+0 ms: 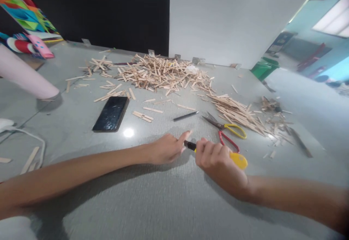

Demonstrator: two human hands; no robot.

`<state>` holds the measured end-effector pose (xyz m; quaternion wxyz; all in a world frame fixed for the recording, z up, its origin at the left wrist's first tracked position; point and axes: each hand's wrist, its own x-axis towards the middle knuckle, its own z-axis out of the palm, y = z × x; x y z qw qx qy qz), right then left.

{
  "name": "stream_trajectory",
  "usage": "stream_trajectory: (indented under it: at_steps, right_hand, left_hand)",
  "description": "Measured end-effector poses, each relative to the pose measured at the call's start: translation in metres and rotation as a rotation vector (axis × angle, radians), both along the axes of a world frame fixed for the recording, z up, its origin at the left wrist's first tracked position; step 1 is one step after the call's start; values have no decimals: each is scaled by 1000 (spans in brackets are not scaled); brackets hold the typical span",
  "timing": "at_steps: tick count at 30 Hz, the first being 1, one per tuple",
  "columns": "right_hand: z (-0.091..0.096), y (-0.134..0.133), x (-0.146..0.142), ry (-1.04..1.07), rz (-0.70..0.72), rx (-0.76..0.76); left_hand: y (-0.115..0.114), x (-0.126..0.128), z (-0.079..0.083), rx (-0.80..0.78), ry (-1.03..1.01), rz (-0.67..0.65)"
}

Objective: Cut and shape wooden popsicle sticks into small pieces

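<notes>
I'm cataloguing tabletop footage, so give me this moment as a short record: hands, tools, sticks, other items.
Left hand: left hand, fingers curled at the dark end of the knife; whether they pinch anything is unclear
Right hand: right hand, wrapped around a yellow knife
Tools lying out: scissors with handles spread; pen to their left
Sticks: big loose pile near the wall panels; longer heap beyond the scissors
Other items: phone, flat, left of the pen
Surface: grey table
</notes>
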<state>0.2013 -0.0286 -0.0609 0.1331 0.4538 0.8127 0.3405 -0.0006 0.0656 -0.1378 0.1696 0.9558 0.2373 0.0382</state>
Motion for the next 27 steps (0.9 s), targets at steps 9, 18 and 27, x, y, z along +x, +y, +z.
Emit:
stream_trajectory:
  at_steps: [9,18,27]
  right_hand:
    - [11,24,18,74,47,-130]
    - [21,48,48,550,-250,-361]
    - [59,8,36,1596,-173,-1030]
  left_hand:
    - [1,1,-3,-85,-84,6]
    - [11,-13,36,-266,-424,127]
    - [-16,0,82,-351,-783,380]
